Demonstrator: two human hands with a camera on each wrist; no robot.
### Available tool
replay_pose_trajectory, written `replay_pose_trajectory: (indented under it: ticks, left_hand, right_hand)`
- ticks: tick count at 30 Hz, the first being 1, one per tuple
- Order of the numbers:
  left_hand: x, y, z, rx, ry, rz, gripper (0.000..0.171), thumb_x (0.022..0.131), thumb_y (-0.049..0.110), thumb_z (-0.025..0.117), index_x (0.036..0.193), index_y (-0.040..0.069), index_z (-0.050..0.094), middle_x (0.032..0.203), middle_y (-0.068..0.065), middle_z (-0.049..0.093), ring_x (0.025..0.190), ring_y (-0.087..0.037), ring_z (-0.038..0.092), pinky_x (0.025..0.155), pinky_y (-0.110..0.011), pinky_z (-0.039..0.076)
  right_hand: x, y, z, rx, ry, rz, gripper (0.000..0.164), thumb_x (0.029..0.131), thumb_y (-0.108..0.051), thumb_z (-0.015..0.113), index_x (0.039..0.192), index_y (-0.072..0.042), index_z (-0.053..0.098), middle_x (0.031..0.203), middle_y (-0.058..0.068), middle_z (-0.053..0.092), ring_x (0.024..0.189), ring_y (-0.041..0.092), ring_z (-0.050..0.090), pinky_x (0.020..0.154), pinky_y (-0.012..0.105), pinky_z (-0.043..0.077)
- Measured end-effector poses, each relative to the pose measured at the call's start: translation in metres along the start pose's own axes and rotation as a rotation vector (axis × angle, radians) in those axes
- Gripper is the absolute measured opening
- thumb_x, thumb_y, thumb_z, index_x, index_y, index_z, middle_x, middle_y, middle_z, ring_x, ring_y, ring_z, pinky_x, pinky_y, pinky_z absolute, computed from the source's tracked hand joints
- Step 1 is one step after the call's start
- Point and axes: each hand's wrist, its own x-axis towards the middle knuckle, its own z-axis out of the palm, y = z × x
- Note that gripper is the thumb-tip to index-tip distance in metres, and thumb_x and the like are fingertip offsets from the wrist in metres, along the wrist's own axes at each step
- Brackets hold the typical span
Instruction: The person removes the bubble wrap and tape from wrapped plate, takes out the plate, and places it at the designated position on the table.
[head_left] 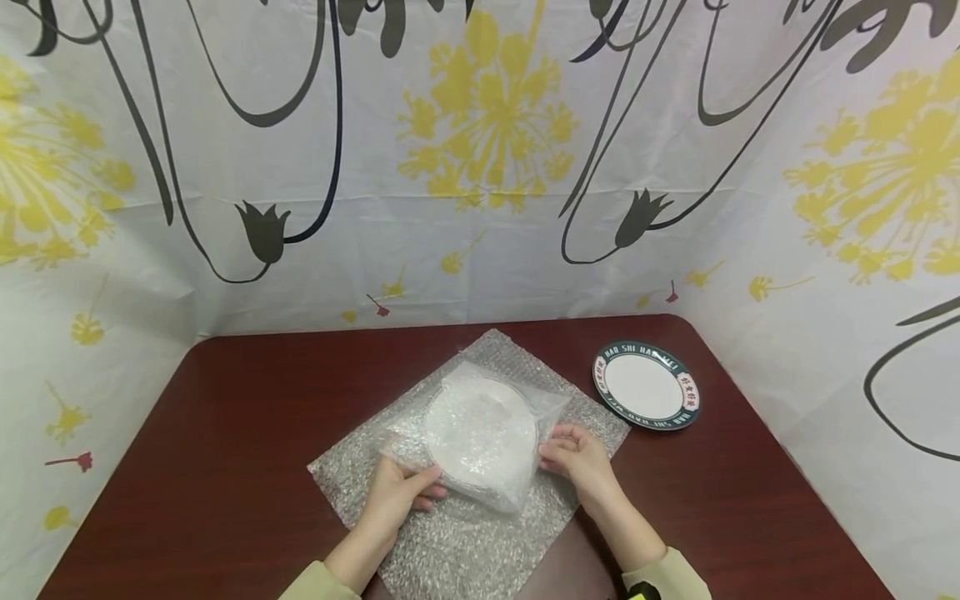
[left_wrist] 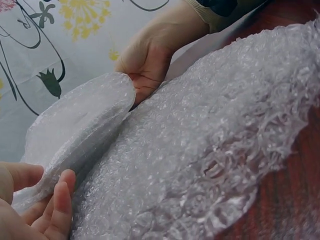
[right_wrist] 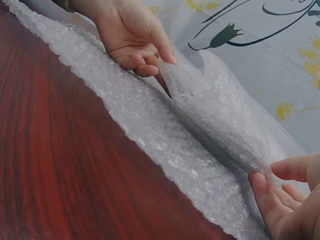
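A round white plate [head_left: 480, 429] is wrapped in clear bubble wrap [head_left: 510, 492], whose loose corners stick out around it. My left hand [head_left: 402, 487] pinches the wrapped edge at the lower left, thumb on top and fingers beneath. On the opposite side, my right hand [head_left: 583, 462] pinches the wrap's right edge. In the left wrist view the bundle [left_wrist: 80, 120] is tilted, its near side raised over a larger bubble wrap sheet [left_wrist: 190, 140]. The right wrist view shows the fingertips [right_wrist: 260, 182] of my right hand at the bundle's edge.
The large bubble wrap sheet lies diagonally on a dark red wooden table [head_left: 225, 433]. To its right, by the sheet's corner, sits a second plate [head_left: 645, 385] with a green lettered rim. Patterned white cloth [head_left: 465, 167] hangs behind and along both sides.
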Motion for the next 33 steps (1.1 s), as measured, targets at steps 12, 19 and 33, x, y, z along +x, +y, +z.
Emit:
replay_pose_trajectory:
  ticks: [12,19,33]
  left_hand:
    - [0.003,0.0,-0.001,0.004,-0.015,-0.042,0.092,0.086,0.0,0.067,0.148,-0.001,-0.001,0.087,-0.021,0.065,0.063,-0.026,0.068,0.054,-0.032,0.056]
    - [0.002,0.003,-0.004,0.019,-0.028,-0.068,0.095,0.085,0.002,0.068,0.147,-0.006,-0.004,0.083,-0.019,0.066,0.059,-0.025,0.068,0.054,-0.031,0.056]
    - [0.002,0.013,-0.027,0.022,-0.09,-0.141,0.071,0.087,0.011,0.062,0.137,-0.01,0.017,0.093,-0.016,0.068,0.064,-0.027,0.068,0.057,-0.033,0.056]
  right_hand:
    - [0.002,0.008,-0.002,-0.012,0.0,0.024,0.033,0.081,0.013,0.064,0.11,0.012,0.05,0.083,0.016,0.065,0.069,0.02,0.064,0.066,0.032,0.056]
    - [0.004,0.006,-0.004,-0.034,-0.03,0.042,0.032,0.081,0.011,0.065,0.108,0.011,0.049,0.082,0.015,0.065,0.068,0.02,0.064,0.066,0.033,0.056]
    - [0.007,0.004,-0.017,-0.105,-0.135,0.063,0.029,0.084,0.002,0.066,0.106,0.011,0.05,0.078,0.011,0.065,0.07,0.02,0.067,0.067,0.032,0.056]
